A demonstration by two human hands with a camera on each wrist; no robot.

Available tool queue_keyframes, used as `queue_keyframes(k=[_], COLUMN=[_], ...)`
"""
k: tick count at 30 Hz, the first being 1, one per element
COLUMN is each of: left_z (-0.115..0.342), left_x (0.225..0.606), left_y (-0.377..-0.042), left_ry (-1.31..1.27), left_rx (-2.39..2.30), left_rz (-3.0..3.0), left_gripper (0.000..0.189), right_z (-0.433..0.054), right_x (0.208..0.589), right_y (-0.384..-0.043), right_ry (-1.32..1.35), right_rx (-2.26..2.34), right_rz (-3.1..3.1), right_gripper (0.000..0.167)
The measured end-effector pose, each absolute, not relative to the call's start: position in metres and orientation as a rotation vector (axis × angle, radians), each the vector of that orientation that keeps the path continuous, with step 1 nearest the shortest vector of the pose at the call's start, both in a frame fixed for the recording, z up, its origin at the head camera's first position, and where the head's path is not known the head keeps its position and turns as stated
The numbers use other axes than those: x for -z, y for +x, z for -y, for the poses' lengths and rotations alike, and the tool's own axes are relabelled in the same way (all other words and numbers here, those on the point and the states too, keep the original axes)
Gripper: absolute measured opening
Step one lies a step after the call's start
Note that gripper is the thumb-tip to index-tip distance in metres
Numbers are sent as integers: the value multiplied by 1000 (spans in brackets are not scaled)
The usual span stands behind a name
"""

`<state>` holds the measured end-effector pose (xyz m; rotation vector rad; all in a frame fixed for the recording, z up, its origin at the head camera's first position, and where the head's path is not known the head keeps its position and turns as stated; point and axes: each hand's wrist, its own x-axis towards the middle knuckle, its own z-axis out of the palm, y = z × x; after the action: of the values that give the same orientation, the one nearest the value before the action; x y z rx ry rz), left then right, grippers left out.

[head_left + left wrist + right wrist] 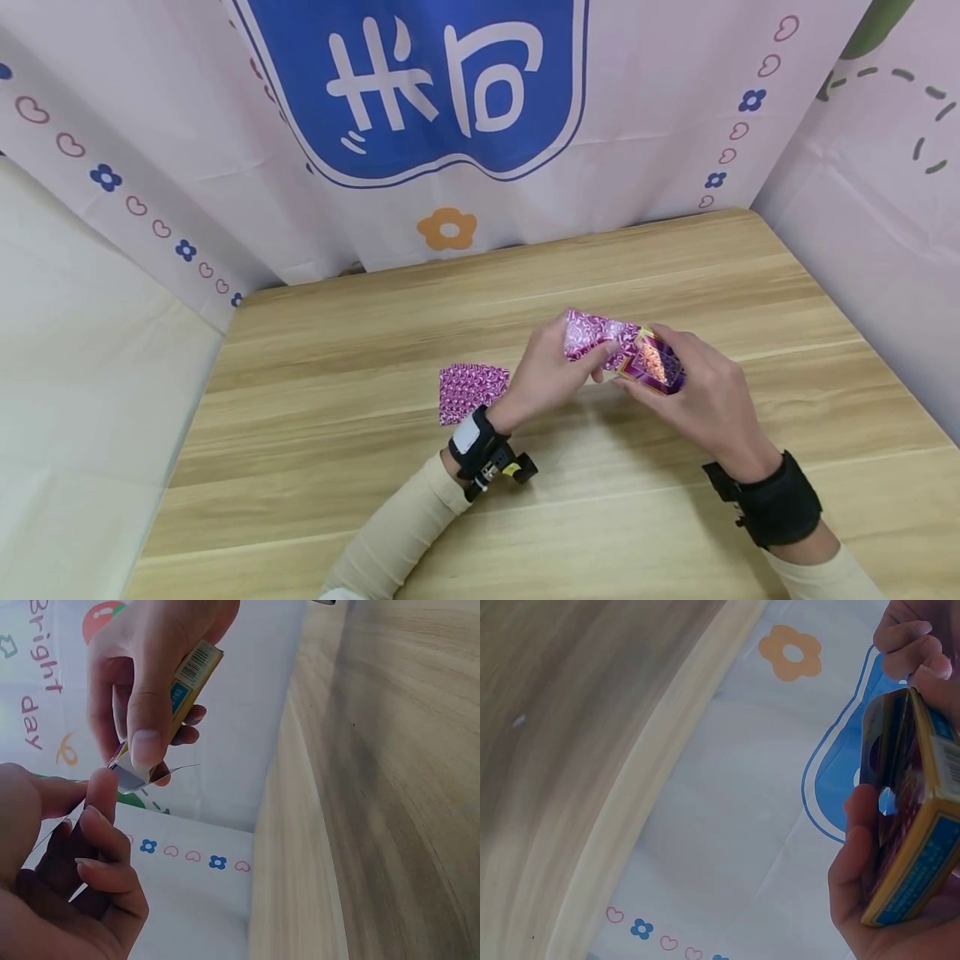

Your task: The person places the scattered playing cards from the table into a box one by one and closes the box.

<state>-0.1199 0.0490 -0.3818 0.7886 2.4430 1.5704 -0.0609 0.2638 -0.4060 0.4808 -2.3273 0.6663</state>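
Observation:
My right hand (714, 396) grips a small purple and gold card box (660, 367) over the table; a barcode shows on its narrow side in the left wrist view. At the box's open end, my left hand (542, 371) pinches a shiny pink card (588, 332) with a white swirl pattern between thumb and fingers. The card overlaps the box's end in the head view and appears edge-on, slightly bent, in the left wrist view. Beside my left wrist, similar pink patterned cards (468, 387) lie on the table, partly hidden by that wrist.
The wooden table (315, 467) spreads beneath both hands. Behind it hangs a white cloth (637, 167) with a blue sign and flowers, and more cloth closes off the left and right sides. Black straps (780, 500) with cameras sit on both wrists.

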Motion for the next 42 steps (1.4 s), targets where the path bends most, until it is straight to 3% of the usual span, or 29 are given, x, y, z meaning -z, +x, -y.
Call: queue_keyframes(k=[15, 21, 28, 42], left_z=[-42, -47, -38, -35], left_x=[383, 390, 377, 397], left_y=[-124, -119, -125, -139], left_ry=[713, 821, 803, 476], left_rx=[-1427, -1307, -1372, -1675], left_rz=[-2162, -2193, -2335, -1917], left_gripper=[19, 36, 40, 18], right_z=[-263, -262, -263, -259], right_x=[408, 410, 409, 407], right_y=[-59, -59, -63, -60], right_ry=[650, 664, 567, 640], right_rx=[-670, -692, -646, -692], right_rz=[2327, 2325, 2354, 2331], right_gripper=[91, 88, 92, 89])
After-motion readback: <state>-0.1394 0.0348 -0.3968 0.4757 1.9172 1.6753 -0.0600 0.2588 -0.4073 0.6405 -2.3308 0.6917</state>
